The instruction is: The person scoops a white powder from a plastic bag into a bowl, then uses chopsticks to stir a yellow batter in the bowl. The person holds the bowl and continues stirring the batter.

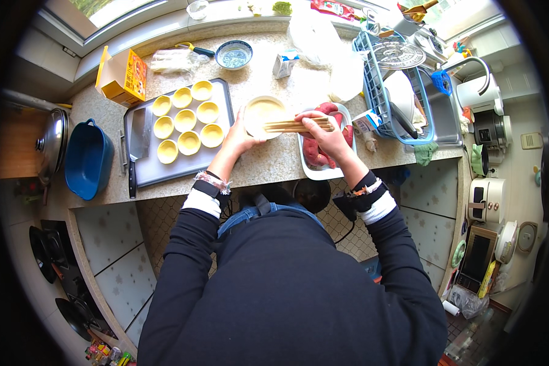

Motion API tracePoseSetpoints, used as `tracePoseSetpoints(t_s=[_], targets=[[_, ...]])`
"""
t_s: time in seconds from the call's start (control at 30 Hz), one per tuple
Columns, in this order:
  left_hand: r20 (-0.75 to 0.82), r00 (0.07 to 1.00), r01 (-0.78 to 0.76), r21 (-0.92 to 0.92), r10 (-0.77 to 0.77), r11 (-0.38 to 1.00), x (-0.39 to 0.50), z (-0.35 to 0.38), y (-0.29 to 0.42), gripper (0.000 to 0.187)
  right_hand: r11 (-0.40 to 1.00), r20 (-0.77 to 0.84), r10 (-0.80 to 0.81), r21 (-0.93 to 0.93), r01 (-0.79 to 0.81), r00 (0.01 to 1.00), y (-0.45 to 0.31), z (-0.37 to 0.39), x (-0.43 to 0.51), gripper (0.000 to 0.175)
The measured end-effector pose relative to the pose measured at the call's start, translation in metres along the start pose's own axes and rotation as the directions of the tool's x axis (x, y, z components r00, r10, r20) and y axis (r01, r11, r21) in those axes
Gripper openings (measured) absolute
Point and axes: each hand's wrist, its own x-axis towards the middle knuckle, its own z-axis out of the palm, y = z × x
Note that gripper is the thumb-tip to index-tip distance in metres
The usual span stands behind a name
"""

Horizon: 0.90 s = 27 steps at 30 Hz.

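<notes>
My left hand [238, 138] grips the side of a white bowl [251, 127] on the counter. Pale yellow liquid [266, 109] fills much of it. Several wooden chopsticks [281, 126] are bunched in my right hand [324, 133], their tips over the bowl's near part; whether they dip into the liquid I cannot tell. Left of the bowl, a cutting board [196, 162] carries several yellow tart shells [185, 120] in rows and a cleaver [139, 137] along its left side. Beneath my right hand stands a white basin [322, 174] of red-skinned sweet potatoes [314, 154].
An opened orange carton [135, 75], a plastic bag [174, 61] and a blue-patterned bowl [234, 55] stand behind the board. A blue tub [88, 160] is at the left. Rightward are a small carton [367, 121], a blue dish rack [375, 78] and the sink [444, 110].
</notes>
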Motion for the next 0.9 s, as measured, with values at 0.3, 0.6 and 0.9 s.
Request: tracePoseSetpoints(t_s=[0.3, 0.6, 0.9], targets=[[0.006, 1.0, 0.018, -0.022, -0.018, 1.0, -0.001, 0.002, 0.0, 0.119, 1.0, -0.057, 0.013, 0.022, -0.012, 0.998, 0.006, 0.002, 0.003, 0.017], [0.001, 1.0, 0.015, -0.038, -0.015, 0.999, -0.003, -0.001, 0.005, 0.118, 0.995, -0.018, 0.026, 0.102, -0.024, 1.0, 0.009, 0.0, 0.001, 0.017], [0.001, 1.0, 0.014, -0.023, -0.014, 1.0, -0.001, 0.0, 0.002, 0.117, 0.997, 0.013, -0.004, 0.079, 0.003, 1.0, 0.012, 0.0, -0.004, 0.019]])
